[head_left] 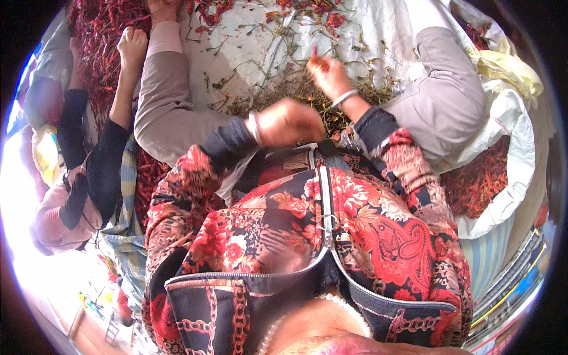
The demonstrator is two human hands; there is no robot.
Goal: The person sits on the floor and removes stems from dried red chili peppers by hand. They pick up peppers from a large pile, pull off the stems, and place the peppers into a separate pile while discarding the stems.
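Observation:
My right hand (330,77) is raised over the white sheet, fingers closed around a small reddish-orange thing that looks like a dried chilli pepper (319,65); a thin red tip sticks out above the fist. Motion blurs my left hand (289,123), which is at my lap, lower and to the left of the right one. Its fingers curl inward, and whether it holds anything is unclear. Below and between both hands lies a heap of dry chilli stems and scraps (339,116). More stems and some red chilli pieces (335,20) are scattered over the white plastic sheet (222,49).
A large heap of dried red chillies (104,57) lies at the left, where another person's hand (133,44) reaches in. To my right stands a white woven sack (517,133) holding red chillies (477,173). A yellowish plastic bag (508,75) is beyond it. My bent legs flank the stems.

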